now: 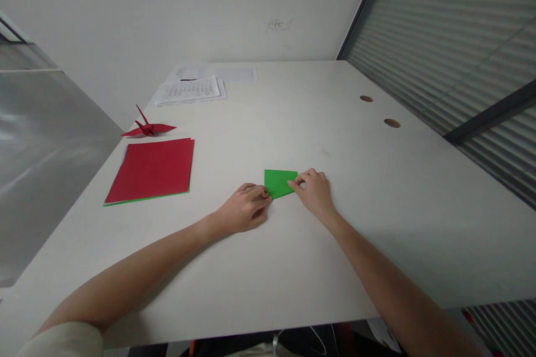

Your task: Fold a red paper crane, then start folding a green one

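Observation:
A small folded piece of green paper (278,183) lies on the white table, between my two hands. Its left lower corner is pinched by my left hand (248,206), whose fingers are curled together. On the other side, my right hand (313,189) grips the right edge with thumb and fingers closed over it. The fingertips of both hands cover parts of the paper's edges, so its full outline is hidden there.
To the left lies a stack of square paper (157,170), red on top with green showing beneath. Behind it stands a red origami crane (148,128). Printed sheets (190,91) lie at the far left. Two round holes, a farther hole (366,99) and a nearer hole (392,122), pierce the tabletop.

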Demonstrator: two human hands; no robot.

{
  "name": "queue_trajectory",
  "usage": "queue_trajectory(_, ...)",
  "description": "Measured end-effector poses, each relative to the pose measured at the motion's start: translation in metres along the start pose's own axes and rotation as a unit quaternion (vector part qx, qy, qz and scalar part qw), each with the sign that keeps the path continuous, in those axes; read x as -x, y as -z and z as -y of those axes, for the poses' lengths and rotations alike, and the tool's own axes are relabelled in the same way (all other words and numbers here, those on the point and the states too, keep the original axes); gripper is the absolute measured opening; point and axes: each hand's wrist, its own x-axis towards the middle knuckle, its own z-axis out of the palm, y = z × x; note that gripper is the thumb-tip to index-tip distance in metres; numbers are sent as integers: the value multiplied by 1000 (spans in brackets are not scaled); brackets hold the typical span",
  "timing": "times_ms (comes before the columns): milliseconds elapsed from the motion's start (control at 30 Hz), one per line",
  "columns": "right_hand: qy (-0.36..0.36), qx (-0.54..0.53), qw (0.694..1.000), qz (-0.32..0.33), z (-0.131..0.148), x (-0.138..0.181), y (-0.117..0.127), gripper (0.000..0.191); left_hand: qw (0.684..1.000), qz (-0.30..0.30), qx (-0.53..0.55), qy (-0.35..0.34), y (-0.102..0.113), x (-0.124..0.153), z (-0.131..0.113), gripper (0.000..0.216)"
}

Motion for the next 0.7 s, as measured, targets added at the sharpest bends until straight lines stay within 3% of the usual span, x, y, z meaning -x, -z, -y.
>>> queue_trajectory(200, -2, -2, 1000, 3, 1, 0, 2, 25, 999, 18, -26, 4, -1, -2, -1, 24)
queue_trajectory(367, -2, 0, 1000, 6, 1, -1, 1, 26, 997, 53, -54, 10, 5, -6, -5, 42)
queue_trajectory(700, -5, 3, 1000, 14, 2, -1, 2, 25, 995, 73, -71, 5, 5, -6, -7, 40)
